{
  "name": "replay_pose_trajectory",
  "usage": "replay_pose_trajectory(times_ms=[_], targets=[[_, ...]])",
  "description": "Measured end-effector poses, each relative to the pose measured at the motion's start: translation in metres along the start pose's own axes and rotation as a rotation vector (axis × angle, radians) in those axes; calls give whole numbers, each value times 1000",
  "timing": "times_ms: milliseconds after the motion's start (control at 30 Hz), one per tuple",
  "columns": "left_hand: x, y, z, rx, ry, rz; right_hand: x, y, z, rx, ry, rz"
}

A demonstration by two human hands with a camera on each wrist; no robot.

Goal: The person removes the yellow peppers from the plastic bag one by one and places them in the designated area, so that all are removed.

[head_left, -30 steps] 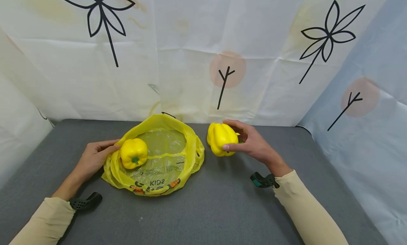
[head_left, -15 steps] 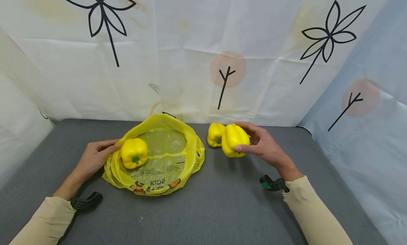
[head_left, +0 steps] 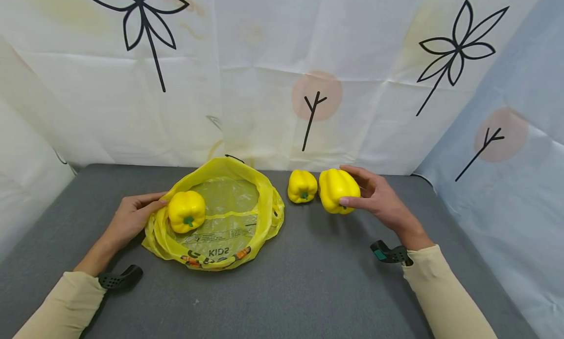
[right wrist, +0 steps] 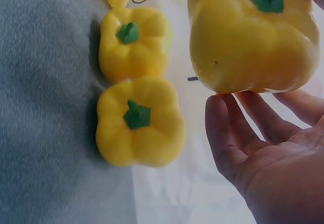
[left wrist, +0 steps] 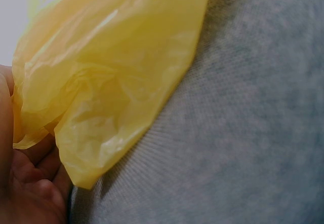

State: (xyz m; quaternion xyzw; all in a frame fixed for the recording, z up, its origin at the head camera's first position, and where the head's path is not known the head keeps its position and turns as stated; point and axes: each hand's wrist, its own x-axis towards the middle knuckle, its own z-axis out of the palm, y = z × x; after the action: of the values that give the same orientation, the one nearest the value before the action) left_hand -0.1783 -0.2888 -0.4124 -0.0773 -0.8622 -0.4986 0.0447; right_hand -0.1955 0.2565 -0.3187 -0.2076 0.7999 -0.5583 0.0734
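My left hand (head_left: 129, 219) pinches the left rim of a yellow plastic bag (head_left: 267, 207) that lies open on the table; in the left wrist view, folds of the bag (left wrist: 116, 72) hang by the fingers. Inside the bag, against its left side, lies a yellow bell pepper (head_left: 186, 213). To the right, my right hand (head_left: 381, 199) holds another yellow bell pepper (head_left: 337, 191) between thumb and fingers, raised above the table. Two more bell peppers, a farther one (right wrist: 134, 44) and a nearer one (right wrist: 140, 122), stand side by side in the right wrist view. The head view shows just one of them (head_left: 302, 187).
The grey table (head_left: 282, 300) runs back to a white cloth backdrop (head_left: 255, 109) with plant drawings. A bluish-white cloth (head_left: 520, 192) borders the right side. Each wrist wears a black band, such as the right band (head_left: 389, 252).
My right hand has moved right with its bell pepper, away from the bag. This uncovers a bell pepper on the table behind it. My left hand and the bag have stayed put.
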Motion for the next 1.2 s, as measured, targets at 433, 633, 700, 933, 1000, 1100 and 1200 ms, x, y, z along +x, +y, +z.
replay_pose_trajectory(times_ms=[433,633,700,933,1000,1100,1200], targets=[[1,1,0,4,6,-1,-9,3,-17,-34,55,21],[1,1,0,2,7,1,-13,9,-27,-28,86,27],[1,1,0,0,6,1,-13,11,-30,-29,98,37],[1,0,0,4,2,-2,-13,20,-40,-48,130,63],[0,0,0,2,-2,-4,-13,23,-43,-55,138,66],[0,0,0,1,-3,-6,-12,27,-46,-55,145,71],[0,0,-1,0,-6,-5,-11,31,-49,-48,148,87]])
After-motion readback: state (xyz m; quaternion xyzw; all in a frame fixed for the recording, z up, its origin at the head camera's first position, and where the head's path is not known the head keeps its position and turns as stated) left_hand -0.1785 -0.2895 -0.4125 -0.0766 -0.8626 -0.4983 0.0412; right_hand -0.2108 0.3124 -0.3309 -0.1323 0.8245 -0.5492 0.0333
